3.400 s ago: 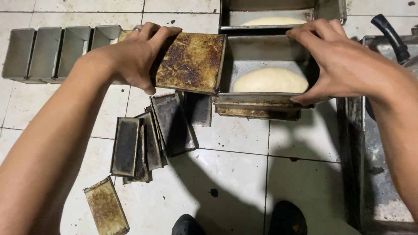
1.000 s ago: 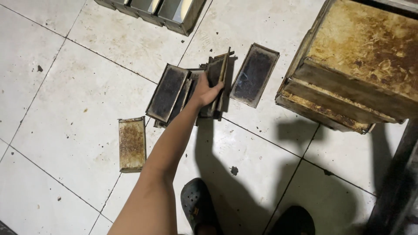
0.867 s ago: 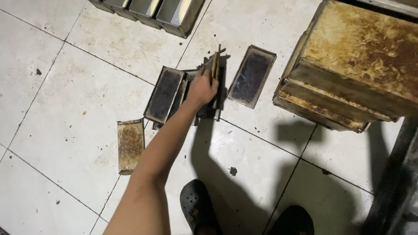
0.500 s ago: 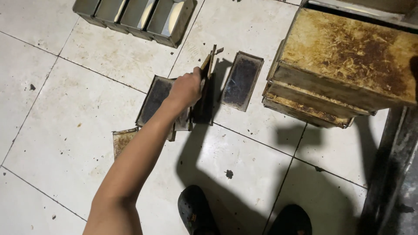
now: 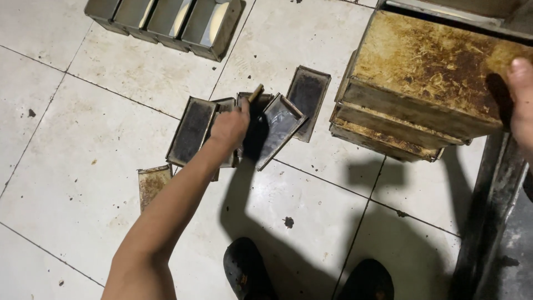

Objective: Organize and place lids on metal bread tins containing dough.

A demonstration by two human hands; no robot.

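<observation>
My left hand (image 5: 227, 125) reaches down to a pile of flat dark metal tin lids (image 5: 191, 130) on the white tiled floor. It grips one lid (image 5: 276, 129) by its edge, tilted up off the pile with its dark inner side showing. My right hand (image 5: 522, 103) is cut off by the right edge of the view. Its thumb rests on the rusty lid of a covered baking tin (image 5: 422, 72), which sits on a stack of similar tins. The right hand's fingers are hidden.
A row of joined loaf tins (image 5: 166, 19) stands at the top left. One rusty lid (image 5: 152, 183) lies apart, below the pile. Another dark lid (image 5: 308, 94) lies beside the stack. My two dark shoes (image 5: 250, 272) are at the bottom. A metal frame (image 5: 494, 194) runs down the right.
My left hand has drawn one lid up out of the pile and tilted it. My right hand has come into view on the covered tin. The view has shifted slightly.
</observation>
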